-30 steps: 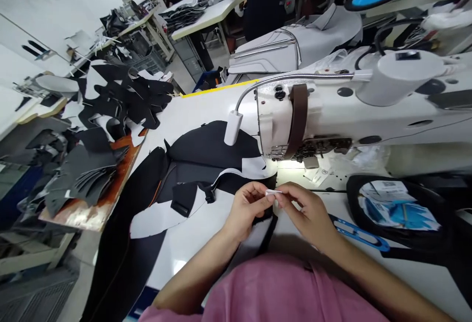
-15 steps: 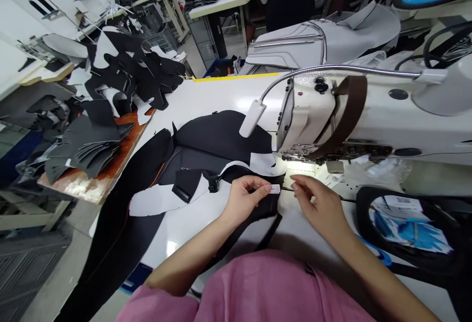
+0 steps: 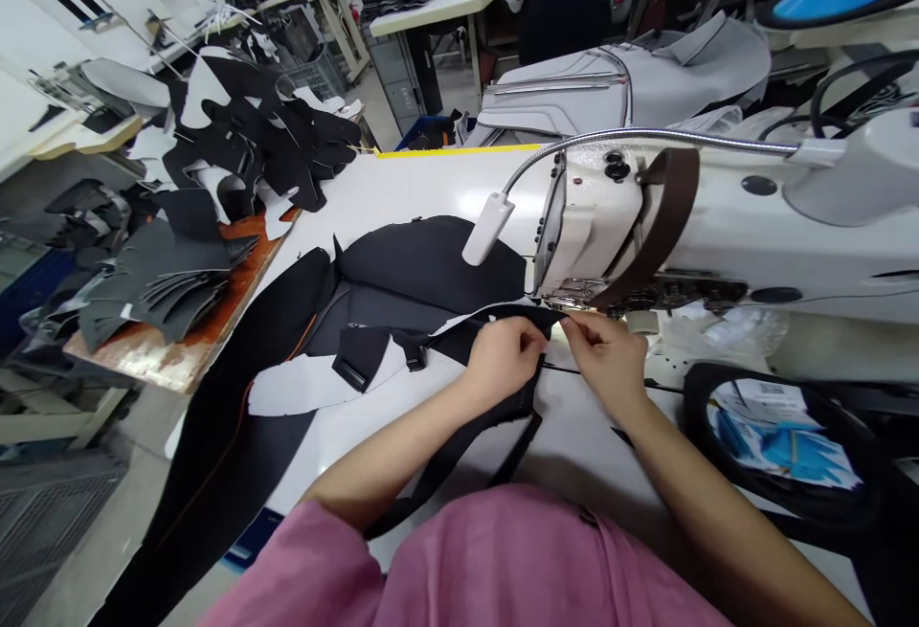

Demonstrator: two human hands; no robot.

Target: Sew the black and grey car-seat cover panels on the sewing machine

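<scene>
Fabric (image 3: pixel 431 258) lies on the table (image 3: pixel 431 182) beside the sewing machine (image 3: pixel 732 235), its dark edge (image 3: pixel 542 313) at the machine head (image 3: pixel 593 230). Left hand (image 3: pixel 508 354) and right hand (image 3: pixel 609 354) both appear to pinch this edge. Uneven tension could pucker or skew it; a straying hand could meet the needle. Needle cannot be made out; the hands hide the gripped material.

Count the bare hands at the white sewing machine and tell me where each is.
2. The bare left hand is at the long black fabric strip; the bare right hand pinches its end, close to the white sewing machine. Neither is hidden.
</scene>
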